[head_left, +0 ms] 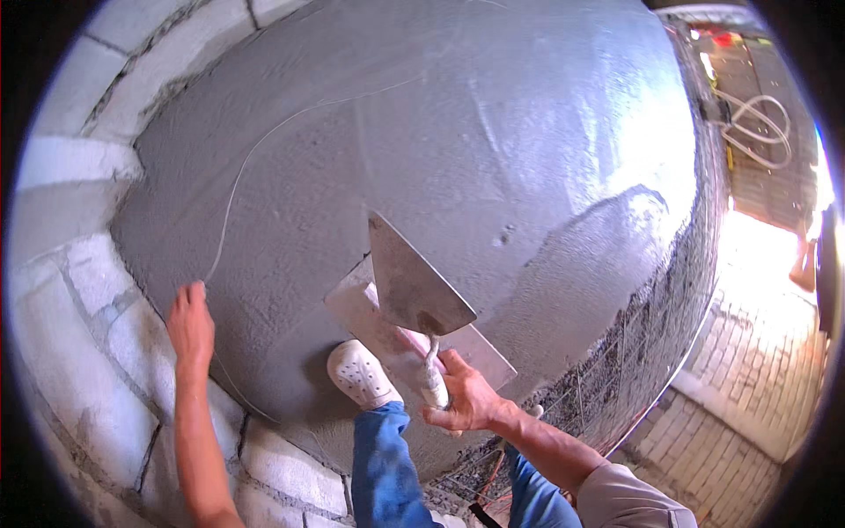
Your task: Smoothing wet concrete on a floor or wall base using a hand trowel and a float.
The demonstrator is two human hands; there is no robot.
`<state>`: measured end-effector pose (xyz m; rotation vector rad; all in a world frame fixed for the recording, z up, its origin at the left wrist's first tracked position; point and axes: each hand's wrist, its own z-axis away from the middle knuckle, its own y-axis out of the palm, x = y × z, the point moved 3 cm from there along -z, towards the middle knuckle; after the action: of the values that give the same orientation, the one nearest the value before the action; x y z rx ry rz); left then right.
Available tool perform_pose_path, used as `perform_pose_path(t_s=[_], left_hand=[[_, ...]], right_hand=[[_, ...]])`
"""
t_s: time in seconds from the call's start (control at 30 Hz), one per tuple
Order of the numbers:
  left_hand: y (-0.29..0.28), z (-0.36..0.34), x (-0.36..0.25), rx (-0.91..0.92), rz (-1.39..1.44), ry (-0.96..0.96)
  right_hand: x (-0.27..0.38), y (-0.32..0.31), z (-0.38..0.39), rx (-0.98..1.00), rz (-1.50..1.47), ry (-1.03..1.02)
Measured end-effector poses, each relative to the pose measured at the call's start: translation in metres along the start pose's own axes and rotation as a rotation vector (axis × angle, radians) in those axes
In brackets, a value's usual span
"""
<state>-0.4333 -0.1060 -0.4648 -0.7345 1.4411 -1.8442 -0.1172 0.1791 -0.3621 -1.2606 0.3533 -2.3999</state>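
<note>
My left hand [190, 326] is closed on a thin white string [225, 212] at the lower left, beside the block wall. The string curves over the wet grey mortar surface [440, 132]. My right hand [462, 396] grips a pointing trowel [414, 277] by its handle, together with a flat rectangular float [484, 361] lying beneath the blade. A white perforated clog [361, 374] on my foot stands on the mortar just left of these tools.
Pale block walls [79, 352] curve along the left and bottom. On the right, the mortar ends at a rough edge with exposed wire mesh [642, 326]. Beyond it lie a lower brick-paved floor [739, 361] and a looped pale hose [761, 132].
</note>
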Motion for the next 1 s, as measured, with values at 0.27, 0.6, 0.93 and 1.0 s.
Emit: perform_pose_path(t_s=[0.27,0.6,0.93,1.0], left_hand=[[-0.005,0.064,-0.145,0.086,0.259,0.225],[0.054,0.077,-0.271,0.078,0.414,0.272],[0.003,0.11,-0.241,-0.255,1.109,-0.119],[-0.031,0.121,-0.22,0.07,1.371,-0.232]], right_hand=[[-0.052,-0.02,0.128,-0.163,0.033,0.109],[-0.077,-0.052,0.214,-0.334,-0.074,0.346],[-0.016,-0.042,0.053,-0.208,0.048,0.089],[0.021,-0.039,0.003,-0.177,0.242,-0.121]])
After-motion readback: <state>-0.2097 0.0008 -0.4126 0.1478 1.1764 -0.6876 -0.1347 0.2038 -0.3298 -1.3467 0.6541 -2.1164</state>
